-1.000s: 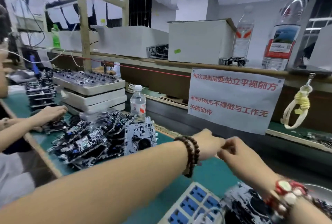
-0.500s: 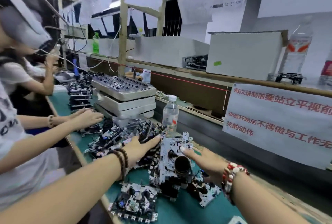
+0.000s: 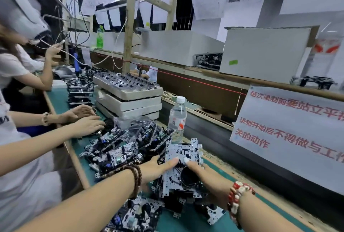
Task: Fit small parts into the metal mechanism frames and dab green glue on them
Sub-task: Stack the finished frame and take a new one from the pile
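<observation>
— Where do we stand?
— Lower centre: our left hand [image 3: 158,168] and right hand [image 3: 206,174], fingers straight, touch an upright mechanism frame [image 3: 183,164]. We see no glue dabbed yet.

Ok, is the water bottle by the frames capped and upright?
Yes: the water bottle stands upright on the bench, its white cap on, behind the pile of frames.

Paper sign [image 3: 290,135] seemingly cut off at right edge
</observation>
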Tool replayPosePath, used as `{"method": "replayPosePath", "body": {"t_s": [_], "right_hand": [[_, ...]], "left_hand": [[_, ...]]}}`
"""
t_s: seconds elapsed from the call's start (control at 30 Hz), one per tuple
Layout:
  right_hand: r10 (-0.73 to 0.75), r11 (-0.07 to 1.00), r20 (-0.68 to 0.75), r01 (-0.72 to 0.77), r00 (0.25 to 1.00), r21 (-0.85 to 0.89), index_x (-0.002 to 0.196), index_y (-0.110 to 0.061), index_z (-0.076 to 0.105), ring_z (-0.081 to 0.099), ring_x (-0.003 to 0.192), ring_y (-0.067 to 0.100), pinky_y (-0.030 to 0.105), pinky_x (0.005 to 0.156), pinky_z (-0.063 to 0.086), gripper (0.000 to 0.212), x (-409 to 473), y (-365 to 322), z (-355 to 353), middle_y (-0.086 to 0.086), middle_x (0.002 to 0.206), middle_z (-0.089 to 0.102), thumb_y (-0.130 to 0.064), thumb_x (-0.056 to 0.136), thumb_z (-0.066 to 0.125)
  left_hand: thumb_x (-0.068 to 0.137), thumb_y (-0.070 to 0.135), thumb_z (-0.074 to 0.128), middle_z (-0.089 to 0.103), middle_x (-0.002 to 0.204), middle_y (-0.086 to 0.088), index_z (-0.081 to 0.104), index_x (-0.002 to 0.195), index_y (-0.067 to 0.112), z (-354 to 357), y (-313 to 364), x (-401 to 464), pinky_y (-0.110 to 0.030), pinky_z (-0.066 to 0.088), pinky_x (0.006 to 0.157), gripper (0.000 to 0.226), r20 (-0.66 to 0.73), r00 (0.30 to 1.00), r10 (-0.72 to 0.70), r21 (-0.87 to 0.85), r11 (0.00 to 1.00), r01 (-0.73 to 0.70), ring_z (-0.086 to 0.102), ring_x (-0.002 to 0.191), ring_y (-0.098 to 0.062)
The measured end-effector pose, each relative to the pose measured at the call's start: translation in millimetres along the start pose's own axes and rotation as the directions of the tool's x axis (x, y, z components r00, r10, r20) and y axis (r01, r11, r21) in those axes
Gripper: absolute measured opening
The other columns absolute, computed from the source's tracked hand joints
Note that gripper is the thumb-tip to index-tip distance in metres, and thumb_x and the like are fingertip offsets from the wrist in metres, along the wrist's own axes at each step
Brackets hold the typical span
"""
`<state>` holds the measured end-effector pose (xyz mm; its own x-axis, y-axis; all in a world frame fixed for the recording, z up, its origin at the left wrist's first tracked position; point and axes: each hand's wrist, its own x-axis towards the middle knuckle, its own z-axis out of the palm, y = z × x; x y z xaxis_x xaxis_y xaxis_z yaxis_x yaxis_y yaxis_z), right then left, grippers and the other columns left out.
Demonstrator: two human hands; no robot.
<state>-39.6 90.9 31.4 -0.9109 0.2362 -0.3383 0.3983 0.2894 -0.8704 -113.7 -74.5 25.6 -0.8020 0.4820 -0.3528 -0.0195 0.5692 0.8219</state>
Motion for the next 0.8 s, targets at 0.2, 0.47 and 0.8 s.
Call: {"method": "replayPosePath", "body": {"t_s": [0.2,0.47,0.8], "right_hand": [[-0.004,0.999,-0.002,0.005,1.000,0.047,0.146,-0.015,0.025,0.036,0.134,0.028,0.051,0.107,0.035,0.090,9,5,-6,0.008,0.152,0.029,-0.070,0.079,0.048],[-0.022,0.981,0.044,0.013,0.999,0.192,0.131,-0.018,0.052,0.050,0.121,0.031,0.037,0.078,0.054,0.065,13,6,-24,0.009,0.142,0.045,-0.062,0.082,0.050],[-0.143,0.976,0.000,0.141,0.990,0.166,0.125,-0.017,0.053,0.051,0.114,0.015,0.028,0.103,0.034,0.037,3,-6,-37,0.007,0.135,0.051,-0.038,0.098,0.040]], "left_hand": [[0.050,0.081,0.043,0.020,0.154,-0.006,0.017,0.147,0.020,7,8,4,-0.047,0.024,0.109,0.117,0.001,1.000,0.018,-0.070,0.997,-0.018,0.026,0.138,-0.026],[0.043,0.090,0.038,0.024,0.153,-0.004,0.023,0.146,0.018,15,33,10,-0.047,0.023,0.110,0.126,-0.034,0.999,0.018,0.006,1.000,-0.018,0.030,0.136,-0.025],[0.056,0.085,0.052,0.026,0.152,-0.006,0.026,0.146,0.017,23,50,19,-0.048,0.026,0.111,0.116,-0.058,0.998,-0.030,-0.148,0.989,0.021,0.031,0.135,-0.028]]}}
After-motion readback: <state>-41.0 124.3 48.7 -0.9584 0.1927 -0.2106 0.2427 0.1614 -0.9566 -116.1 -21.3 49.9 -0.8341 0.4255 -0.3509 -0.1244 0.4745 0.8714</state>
